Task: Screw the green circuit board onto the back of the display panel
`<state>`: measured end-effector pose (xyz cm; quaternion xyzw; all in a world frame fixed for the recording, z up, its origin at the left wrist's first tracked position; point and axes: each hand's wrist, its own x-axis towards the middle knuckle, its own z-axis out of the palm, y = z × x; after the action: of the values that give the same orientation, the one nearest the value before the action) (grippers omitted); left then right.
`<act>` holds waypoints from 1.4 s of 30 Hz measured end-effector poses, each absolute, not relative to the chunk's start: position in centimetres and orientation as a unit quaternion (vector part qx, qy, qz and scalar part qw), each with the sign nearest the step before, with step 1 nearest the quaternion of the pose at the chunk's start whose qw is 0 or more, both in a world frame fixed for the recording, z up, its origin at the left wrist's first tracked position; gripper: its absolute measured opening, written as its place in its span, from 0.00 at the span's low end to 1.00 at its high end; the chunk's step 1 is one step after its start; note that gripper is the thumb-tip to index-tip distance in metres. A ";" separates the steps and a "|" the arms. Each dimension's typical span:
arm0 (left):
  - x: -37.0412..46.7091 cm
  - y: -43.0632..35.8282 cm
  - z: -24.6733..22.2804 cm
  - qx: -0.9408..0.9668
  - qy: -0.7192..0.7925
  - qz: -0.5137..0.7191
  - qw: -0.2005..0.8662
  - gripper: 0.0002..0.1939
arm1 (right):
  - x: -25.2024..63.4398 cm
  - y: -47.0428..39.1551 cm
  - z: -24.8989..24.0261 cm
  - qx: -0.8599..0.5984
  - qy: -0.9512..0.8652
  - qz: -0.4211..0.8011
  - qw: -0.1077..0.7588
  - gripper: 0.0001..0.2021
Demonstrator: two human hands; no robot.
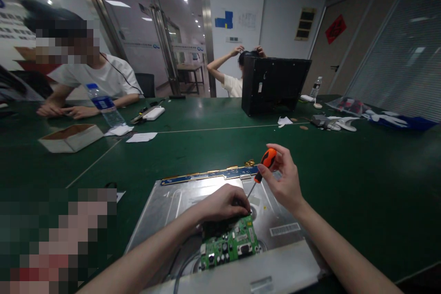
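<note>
My right hand [284,181] is closed on the orange and black handle of a screwdriver [268,158], which leans with its thin shaft pointing down and left. The shaft's tip is hidden near the fingers of my left hand [227,202]. Those fingers are pressed together at the top edge of a green circuit board [229,243]; what they pinch, if anything, cannot be made out. The board lies on a silver metal panel [161,211], with a dark cable at its left. A narrow blue board strip [206,176] runs along the panel's far edge.
Two people in white shirts sit across the green table [344,183]. A black box-like housing [275,85] stands at the back. Left of it are a water bottle [105,105], an open carton [70,138] and papers [142,137]. Plastic bags and scraps lie at the far right.
</note>
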<state>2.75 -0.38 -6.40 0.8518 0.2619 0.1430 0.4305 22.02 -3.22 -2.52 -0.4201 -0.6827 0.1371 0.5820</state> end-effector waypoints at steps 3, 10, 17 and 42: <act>2.8 -0.3 -6.3 0.852 0.258 0.140 0.434 0.04 | 22.5 -4.0 -3.8 -0.421 -0.710 0.066 0.561 0.22; 2.8 -0.1 -6.7 0.842 0.236 0.151 0.460 0.05 | 22.1 -4.9 -4.3 -0.368 -0.768 -0.042 0.523 0.24; 2.8 0.3 -7.0 0.844 0.233 0.147 0.460 0.05 | 22.1 -5.0 -4.4 -0.370 -0.777 -0.043 0.507 0.26; 2.8 0.2 -7.2 0.835 0.240 0.150 0.472 0.06 | 21.8 -5.1 -4.2 -0.327 -0.798 0.009 0.507 0.28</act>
<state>2.77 0.18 -7.25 0.8348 0.2405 0.1497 0.4721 21.80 -5.14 -4.24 -0.3269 -0.7978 0.0095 0.5065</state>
